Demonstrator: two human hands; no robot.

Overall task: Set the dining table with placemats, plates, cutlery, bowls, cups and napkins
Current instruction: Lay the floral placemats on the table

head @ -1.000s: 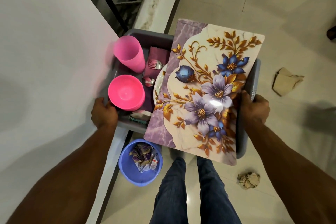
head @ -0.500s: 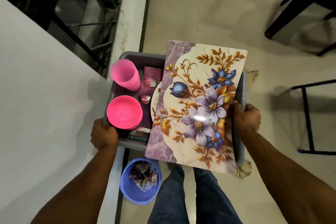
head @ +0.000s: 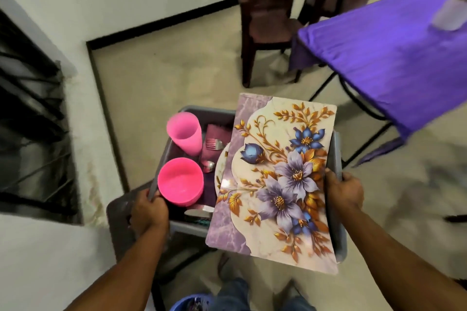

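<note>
**Between both hands, a loaded bin on the way to the table**

Nearest, at the bottom edge: jeans legs and the rim of a blue bucket [head: 188,304]. Just above, left hand [head: 149,212] curled over the left rim of the grey bin [head: 337,159], fingers folded inward around the edge. Right hand [head: 345,190] gripping the right rim in the same way, thumb pressed on the edge of the floral placemat [head: 278,182]. Placemat lying on top of the bin, covering its right half, long axis pointing away from the body, near end hanging over the bin wall. Partly hidden beneath it, a plate [head: 219,171]. On the left half: pink bowl [head: 180,180] close to the left hand, pink cup [head: 184,132] standing behind it, fork [head: 213,144] and spoon [head: 208,165] on a maroon napkin [head: 214,131].

Further away, brown chair [head: 265,20], slightly blurred. Far right and ahead, dining table [head: 394,53] under a purple cloth, well apart from the bin. Probably still the carrying step; nothing set yet. Table lying forward and to the right, so nearer to the right hand; likely need of a turn to that side before lowering the bin. Placemat loose, possibly sliding if tilted.
</note>
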